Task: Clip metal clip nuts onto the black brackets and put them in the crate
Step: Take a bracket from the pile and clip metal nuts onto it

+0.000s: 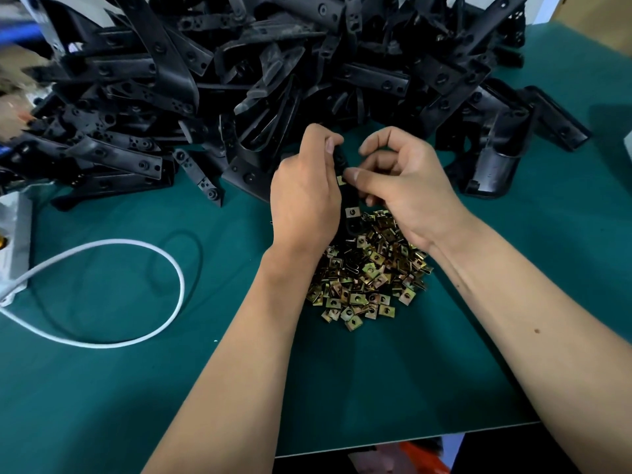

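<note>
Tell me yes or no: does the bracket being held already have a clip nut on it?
Yes: the black bracket gripped by the left hand carries a clip nut near its lower end, while the right hand presses another on higher up.

No readable text, label, brand or number shows on anything here.

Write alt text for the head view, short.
A left hand holds a black bracket while the right hand presses a clip nut onto it, above a pile of clip nuts on a green table; more brackets are heaped behind.
</note>
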Demonstrator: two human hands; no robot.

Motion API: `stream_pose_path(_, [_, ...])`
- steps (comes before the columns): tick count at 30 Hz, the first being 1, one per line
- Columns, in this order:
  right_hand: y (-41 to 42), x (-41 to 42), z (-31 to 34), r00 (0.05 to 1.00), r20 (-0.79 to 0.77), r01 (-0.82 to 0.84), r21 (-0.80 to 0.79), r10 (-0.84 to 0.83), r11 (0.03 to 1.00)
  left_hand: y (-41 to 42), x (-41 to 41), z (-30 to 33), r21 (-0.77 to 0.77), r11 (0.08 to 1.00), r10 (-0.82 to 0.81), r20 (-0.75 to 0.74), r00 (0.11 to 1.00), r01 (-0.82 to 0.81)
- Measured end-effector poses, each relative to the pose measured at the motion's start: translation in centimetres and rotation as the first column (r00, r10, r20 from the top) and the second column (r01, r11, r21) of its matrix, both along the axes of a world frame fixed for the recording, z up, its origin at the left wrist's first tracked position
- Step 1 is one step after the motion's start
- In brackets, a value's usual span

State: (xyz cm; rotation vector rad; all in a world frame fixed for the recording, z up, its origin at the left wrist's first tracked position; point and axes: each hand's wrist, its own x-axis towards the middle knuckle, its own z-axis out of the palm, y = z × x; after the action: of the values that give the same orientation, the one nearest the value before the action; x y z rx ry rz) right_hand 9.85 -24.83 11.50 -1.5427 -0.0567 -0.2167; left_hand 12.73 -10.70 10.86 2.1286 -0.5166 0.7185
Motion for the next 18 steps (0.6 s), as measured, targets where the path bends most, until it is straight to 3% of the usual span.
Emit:
stream_pose_path(8, [0.4, -0.1, 0.0, 0.999, 0.004, 0.054, -0.059, -0.054, 0.997, 0.0, 0.3, -0.2, -0.005, 0.997, 0.082, 0.001, 0.997, -0.082])
stream_pose_path(11, [0.3, 0.0, 0.0, 0.997, 0.037, 0.082, -0.301, -0.074, 0.95, 0.4, 0.5, -0.3, -0.036, 0.984, 0.172, -0.022, 0.985, -0.173])
stream_pose_path(14, [0.7, -0.2, -0.2, 1.0, -0.007, -0.028, -0.519, 0.029, 0.854, 1.0, 0.7, -0.1, -0.058, 0.962, 0.265, -0.009, 0.964, -0.266])
stream_pose_path(18, [1.4, -0.3, -0.5, 0.999, 0.052, 0.039, -0.56, -0.012, 0.828, 1.4, 0.8, 0.1, -0.066, 0.946, 0.318, -0.001, 0.948, -0.318])
